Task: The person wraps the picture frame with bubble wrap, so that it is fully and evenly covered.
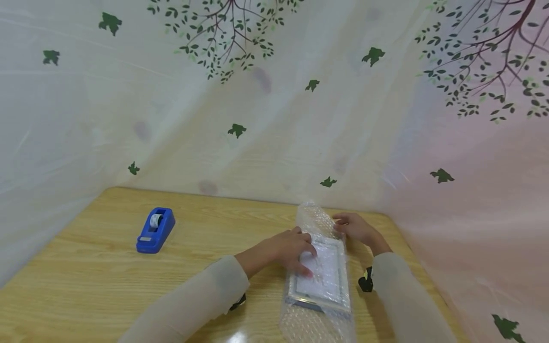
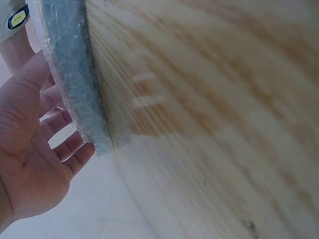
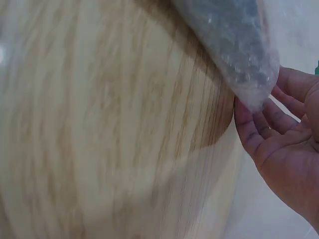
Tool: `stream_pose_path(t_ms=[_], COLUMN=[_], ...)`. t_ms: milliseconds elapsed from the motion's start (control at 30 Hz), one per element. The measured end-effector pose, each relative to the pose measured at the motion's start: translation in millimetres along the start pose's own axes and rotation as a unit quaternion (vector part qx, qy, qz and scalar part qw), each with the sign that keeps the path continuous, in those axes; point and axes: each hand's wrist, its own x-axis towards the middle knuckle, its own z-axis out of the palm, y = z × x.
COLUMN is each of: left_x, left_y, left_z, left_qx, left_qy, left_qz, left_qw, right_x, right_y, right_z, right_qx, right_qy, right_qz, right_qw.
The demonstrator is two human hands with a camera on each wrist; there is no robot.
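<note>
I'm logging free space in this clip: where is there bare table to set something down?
Bare table lies between the tape dispenser and the left hand, and between dispenser and left sleeve. It's crowded toward the right, where bubble wrap, frame and right hand cluster.

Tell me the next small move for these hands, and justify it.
I'd probably fold the far end of the clear plastic bubble wrap back over the pale rectangular frame: it sticks out beyond the frame, the right hand holds its edge, and the left hand rests on the frame.
</note>
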Motion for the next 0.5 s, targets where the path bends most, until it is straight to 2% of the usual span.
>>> stream_pose_path(t_ms=[167, 267, 500], left_x=[-0.5, -0.3, -0.9], left_y=[0.8, 1.1, 1.1], left_z=[-0.2, -0.8, -1.9], left_qx=[0.006, 0.005, 0.002], left_qy=[0.004, 0.005, -0.003], left_qz=[0.008, 0.006, -0.003], left_qw=[0.9999, 1.0, 1.0], right_x=[6.9, 11.0, 19.4], right_y=[-4, -7, -19], right_z=[3, 4, 6], right_qx=[0.029, 0.036, 0.005], right_qy=[-0.007, -0.007, 0.007], right_qz=[0.014, 0.003, -0.019], right_qw=[0.9994, 0.9993, 0.9998])
